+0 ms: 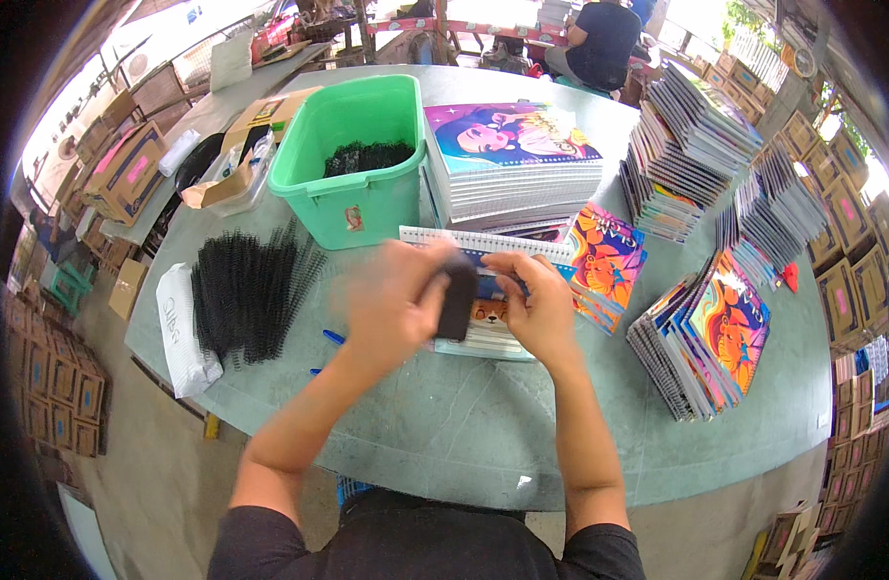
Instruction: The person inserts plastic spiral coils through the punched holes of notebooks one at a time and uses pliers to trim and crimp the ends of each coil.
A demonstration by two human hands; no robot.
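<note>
My left hand (pixel 391 300) is blurred with motion and grips a black spiral binding coil (pixel 456 300) that stands nearly upright. My right hand (pixel 533 304) touches the coil's top end and rests on a notebook (pixel 493 329) with a punched top edge, lying flat in front of me. A pile of loose black coils (pixel 246 290) lies to my left on the table. A green plastic tub (pixel 353 159) behind it holds more black coils.
Stacks of colourful notebooks stand behind (pixel 512 159), at the right (pixel 701 333) and far right (pixel 691 145) of the grey round table (pixel 444 435). Two blue pens (pixel 330 338) lie near my left arm. Cardboard boxes line both sides. A person (pixel 599 43) sits beyond the table.
</note>
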